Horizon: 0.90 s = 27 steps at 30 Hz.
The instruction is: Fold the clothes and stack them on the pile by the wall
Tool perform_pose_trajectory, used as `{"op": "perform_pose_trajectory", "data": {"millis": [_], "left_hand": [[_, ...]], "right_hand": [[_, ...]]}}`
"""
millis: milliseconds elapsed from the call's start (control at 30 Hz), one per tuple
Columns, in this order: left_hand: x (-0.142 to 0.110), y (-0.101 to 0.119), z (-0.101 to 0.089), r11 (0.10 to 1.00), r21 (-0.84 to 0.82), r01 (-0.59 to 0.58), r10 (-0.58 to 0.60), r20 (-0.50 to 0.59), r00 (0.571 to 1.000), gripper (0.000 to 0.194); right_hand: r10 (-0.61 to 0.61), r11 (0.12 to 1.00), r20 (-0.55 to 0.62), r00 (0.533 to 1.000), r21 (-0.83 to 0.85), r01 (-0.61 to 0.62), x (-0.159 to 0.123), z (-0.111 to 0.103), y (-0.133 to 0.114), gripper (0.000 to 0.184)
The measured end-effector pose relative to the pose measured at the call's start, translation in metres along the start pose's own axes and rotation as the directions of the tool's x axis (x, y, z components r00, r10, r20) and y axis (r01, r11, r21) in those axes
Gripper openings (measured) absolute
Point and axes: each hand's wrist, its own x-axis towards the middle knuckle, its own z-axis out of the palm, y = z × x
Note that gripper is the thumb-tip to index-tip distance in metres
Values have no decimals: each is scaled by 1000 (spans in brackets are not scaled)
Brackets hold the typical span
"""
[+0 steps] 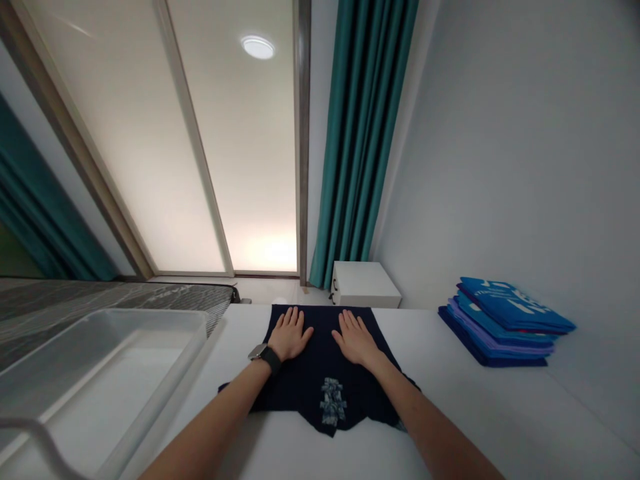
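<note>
Beyond the left hand and right hand, frosted panels and a teal curtain rise behind a white desk, with a clear bin left of the left hand. Beneath both palms, flattened and gripping nothing, lies a navy garment; even, outward pressure should smooth it best. Folded clothes stand stacked right of the right hand; a patterned patch shows on the hands' near side.

Garment: dark navy; motif, mottled pale blue and grey. Table: white. Stack, right: blue, lavender and navy, white print on top. Surface, left: grey, pale veining. Far curtain: teal.
</note>
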Motion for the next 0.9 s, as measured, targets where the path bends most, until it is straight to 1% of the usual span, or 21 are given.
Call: {"op": "perform_pose_trajectory", "data": {"millis": [67,133,267,333,400,467,567,733,833,900], "left_hand": [[-2,7,-1,1000,18,6,-6,-30,1000,61],[-11,15,-1,999,12,-33,34,-50,998,60],[-45,25,0,980,-32,-194,191,-96,977,56],[-62,24,2,973,-36,-228,224,-99,970,56],[-73,20,3,967,-28,-252,248,-91,964,57],[-77,14,3,962,-18,-272,270,-85,959,58],[-73,9,2,959,-16,-284,282,-73,957,58],[-66,10,1,962,-48,-267,263,-79,961,55],[-72,11,-7,960,-87,-265,257,-98,962,49],[-81,11,-18,944,-124,-304,288,-136,948,43]], "right_hand": [[-2,1000,-4,1000,1,2,-1,-2,-1,67],[-5,1000,-8,1000,1,5,-10,-4,-4,65],[-93,996,-71,993,-9,92,-48,-2,-18,64],[-118,993,-70,991,4,119,-68,3,-25,64],[-137,990,-43,990,13,138,-80,7,-27,66],[-171,985,-35,985,12,171,-83,9,-27,66],[-211,977,-46,976,10,211,-76,8,-23,64],[-209,976,-52,977,44,211,-65,5,-19,60],[-217,968,-83,973,110,225,-72,0,-21,54],[-234,955,-156,960,148,257,-82,-6,-24,47]]}}
